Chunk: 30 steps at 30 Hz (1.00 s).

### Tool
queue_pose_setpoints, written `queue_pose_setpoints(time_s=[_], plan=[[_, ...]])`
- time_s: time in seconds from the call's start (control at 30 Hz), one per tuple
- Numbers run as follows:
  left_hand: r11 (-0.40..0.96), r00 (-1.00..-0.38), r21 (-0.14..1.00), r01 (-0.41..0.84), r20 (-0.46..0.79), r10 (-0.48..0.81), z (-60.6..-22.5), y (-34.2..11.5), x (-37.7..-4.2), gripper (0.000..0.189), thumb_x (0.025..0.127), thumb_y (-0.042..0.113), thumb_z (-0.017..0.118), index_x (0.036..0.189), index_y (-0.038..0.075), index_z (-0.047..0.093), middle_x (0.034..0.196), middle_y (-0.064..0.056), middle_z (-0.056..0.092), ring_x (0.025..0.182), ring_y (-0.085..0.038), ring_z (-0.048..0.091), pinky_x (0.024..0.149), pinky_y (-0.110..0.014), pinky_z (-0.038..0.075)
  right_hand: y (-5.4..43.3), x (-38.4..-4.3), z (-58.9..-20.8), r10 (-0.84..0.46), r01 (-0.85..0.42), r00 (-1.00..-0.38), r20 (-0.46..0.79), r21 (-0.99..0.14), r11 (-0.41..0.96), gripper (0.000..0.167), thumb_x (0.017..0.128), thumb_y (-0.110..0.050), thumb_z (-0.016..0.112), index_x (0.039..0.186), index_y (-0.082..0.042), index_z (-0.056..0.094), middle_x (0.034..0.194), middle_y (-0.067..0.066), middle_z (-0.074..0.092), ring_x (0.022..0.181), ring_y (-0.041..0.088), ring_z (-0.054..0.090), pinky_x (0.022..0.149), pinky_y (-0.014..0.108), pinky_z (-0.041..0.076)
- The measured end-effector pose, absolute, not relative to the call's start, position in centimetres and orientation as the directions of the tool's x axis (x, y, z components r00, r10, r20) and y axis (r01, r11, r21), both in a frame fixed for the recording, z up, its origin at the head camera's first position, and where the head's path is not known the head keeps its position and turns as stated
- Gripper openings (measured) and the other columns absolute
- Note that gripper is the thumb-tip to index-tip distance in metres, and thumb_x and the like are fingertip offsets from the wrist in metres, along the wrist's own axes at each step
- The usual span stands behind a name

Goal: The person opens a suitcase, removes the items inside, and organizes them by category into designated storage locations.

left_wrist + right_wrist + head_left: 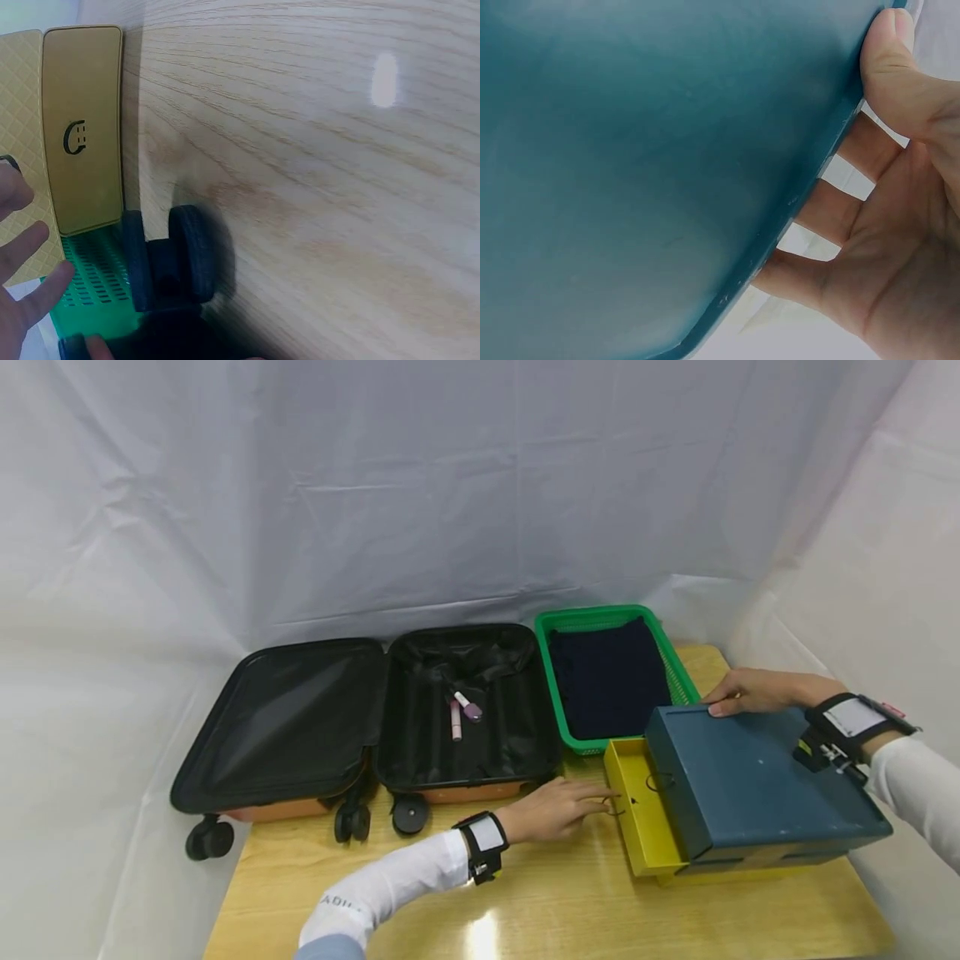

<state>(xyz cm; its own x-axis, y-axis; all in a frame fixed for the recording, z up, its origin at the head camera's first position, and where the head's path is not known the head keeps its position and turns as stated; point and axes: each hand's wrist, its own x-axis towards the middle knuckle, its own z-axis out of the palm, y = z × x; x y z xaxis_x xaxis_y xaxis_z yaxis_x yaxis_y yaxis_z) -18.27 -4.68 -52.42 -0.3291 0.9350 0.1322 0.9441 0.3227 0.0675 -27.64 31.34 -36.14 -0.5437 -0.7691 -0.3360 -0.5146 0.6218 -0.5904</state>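
Note:
A blue-topped drawer box [765, 777] stands at the right of the table, with its yellow lower drawer [626, 810] pulled partly out. My left hand [558, 810] reaches toward that drawer's front with fingers extended and spread. In the left wrist view the fingers [45, 296] hover before the yellow fronts, and the dark ring pull [75, 138] of the lower drawer shows untouched. My right hand [765, 690] grips the box's far top edge; the right wrist view has its thumb [900, 82] on top and the other fingers over the side.
An open suitcase [337, 785] lies left of the box, its wheels [410, 814] toward me. Inside one half are a pink tube [456, 720] and a small purple-ended item [471, 710]. Behind, a green basket [551, 681] holds folded dark cloth [611, 677].

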Motion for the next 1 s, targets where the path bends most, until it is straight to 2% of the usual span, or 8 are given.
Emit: queue_pose_setpoints(time_s=[0.1, 0.17, 0.33, 0.5, 0.7, 1.0], plan=[[0.322, -0.329, 0.069, 0.944, 0.177, 0.927, -52.6, -5.2, -18.2, 0.04, 0.098, 0.01, 0.054, 0.136, 0.016, 0.061, 0.15, 0.002, 0.045, 0.132, -0.012, 0.047, 0.07, -0.02, 0.032, 31.4, -27.6, -36.0, -0.77, -0.504, -0.541, -0.339, -0.602, 0.619, 0.029, 0.1, -0.007, 0.055, 0.124, 0.006, 0.066, 0.111, 0.012, 0.072, 0.096, 0.017, 0.069, 0.082, 0.031, 0.054], [0.318, -0.327, 0.076, 0.945, 0.219, 0.919, -52.8, -5.4, -18.2, 0.038, 0.097, 0.008, 0.056, 0.133, 0.016, 0.064, 0.148, 0.003, 0.048, 0.129, -0.011, 0.05, 0.068, -0.02, 0.03, 31.4, -27.5, -35.9, -0.764, -0.497, -0.544, -0.346, -0.602, 0.626, 0.03, 0.101, -0.008, 0.055, 0.124, 0.007, 0.065, 0.112, 0.013, 0.071, 0.097, 0.017, 0.069, 0.083, 0.03, 0.053], [0.316, -0.329, 0.091, 0.944, 0.301, 0.895, -52.9, -6.0, -18.1, 0.032, 0.095, 0.009, 0.061, 0.125, 0.015, 0.07, 0.14, 0.002, 0.056, 0.12, -0.011, 0.058, 0.075, -0.023, 0.037, 31.4, -27.5, -35.8, -0.74, -0.48, -0.563, -0.368, -0.584, 0.655, 0.031, 0.101, -0.01, 0.055, 0.125, 0.007, 0.065, 0.114, 0.015, 0.07, 0.1, 0.02, 0.068, 0.084, 0.031, 0.053], [0.304, -0.319, 0.096, 0.948, 0.319, 0.893, -53.3, -6.4, -18.2, 0.032, 0.096, 0.009, 0.061, 0.126, 0.014, 0.07, 0.139, 0.001, 0.058, 0.111, -0.011, 0.062, 0.078, -0.023, 0.041, 31.6, -27.8, -35.9, -0.754, -0.491, -0.55, -0.36, -0.591, 0.64, 0.03, 0.101, -0.009, 0.055, 0.124, 0.006, 0.066, 0.112, 0.013, 0.071, 0.098, 0.016, 0.068, 0.082, 0.03, 0.053], [0.292, -0.325, 0.144, 0.946, 0.374, 0.869, -52.5, -6.5, -18.7, 0.036, 0.095, 0.004, 0.058, 0.128, 0.012, 0.068, 0.133, -0.003, 0.062, 0.117, -0.014, 0.059, 0.089, -0.026, 0.043, 31.9, -28.1, -36.0, -0.793, -0.53, -0.516, -0.325, -0.606, 0.593, 0.027, 0.1, -0.005, 0.054, 0.121, 0.005, 0.068, 0.107, 0.008, 0.073, 0.092, 0.012, 0.068, 0.078, 0.028, 0.054], [0.308, -0.375, 0.216, 0.927, 0.476, 0.795, -50.2, -6.8, -21.0, 0.033, 0.092, -0.003, 0.058, 0.121, 0.007, 0.07, 0.126, -0.006, 0.065, 0.116, -0.016, 0.059, 0.092, -0.029, 0.045, 32.0, -27.9, -36.1, -0.765, -0.502, -0.543, -0.346, -0.597, 0.626, 0.028, 0.1, -0.007, 0.056, 0.121, 0.005, 0.068, 0.107, 0.009, 0.073, 0.09, 0.01, 0.067, 0.078, 0.028, 0.053]])
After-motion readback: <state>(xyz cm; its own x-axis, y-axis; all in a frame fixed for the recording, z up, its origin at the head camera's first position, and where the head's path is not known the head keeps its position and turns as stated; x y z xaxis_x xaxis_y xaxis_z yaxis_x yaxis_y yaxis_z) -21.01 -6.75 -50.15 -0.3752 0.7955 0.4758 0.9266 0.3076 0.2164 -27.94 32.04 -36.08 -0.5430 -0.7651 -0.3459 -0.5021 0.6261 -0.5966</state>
